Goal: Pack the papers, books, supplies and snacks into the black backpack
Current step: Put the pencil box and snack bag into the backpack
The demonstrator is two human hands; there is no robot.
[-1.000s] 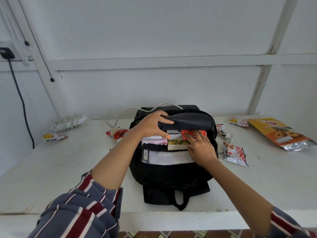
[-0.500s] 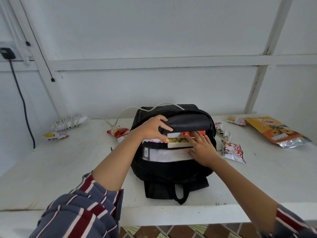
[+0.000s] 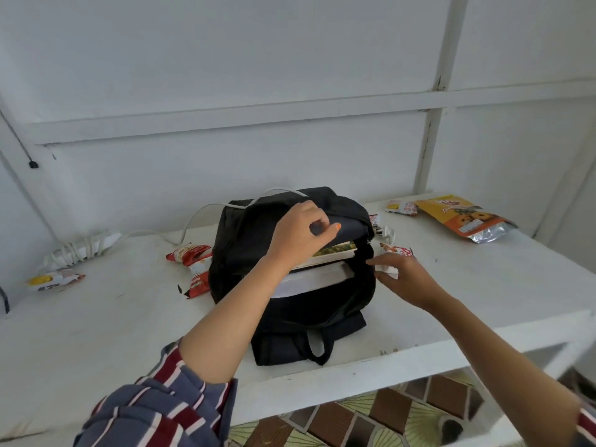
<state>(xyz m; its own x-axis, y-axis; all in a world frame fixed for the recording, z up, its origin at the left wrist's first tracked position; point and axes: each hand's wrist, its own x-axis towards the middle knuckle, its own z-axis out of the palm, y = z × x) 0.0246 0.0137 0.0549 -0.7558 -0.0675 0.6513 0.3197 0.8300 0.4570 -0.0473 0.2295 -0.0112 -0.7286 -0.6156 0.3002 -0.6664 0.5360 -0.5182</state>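
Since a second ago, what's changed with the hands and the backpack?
The right hand came out of the opening of the black backpack and moved right, to the small red-and-white snack packet beside the bag; whether it grips it yet is unclear. The left hand still holds the flap up. The books and papers stay inside.

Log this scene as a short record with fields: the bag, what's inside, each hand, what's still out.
bag: black backpack, open, on the white table
inside: white papers, a printed box
left hand: grips the backpack's top flap
right hand: at a red-white snack packet beside the bag; grip unclear
still out: orange snack bag, red packets
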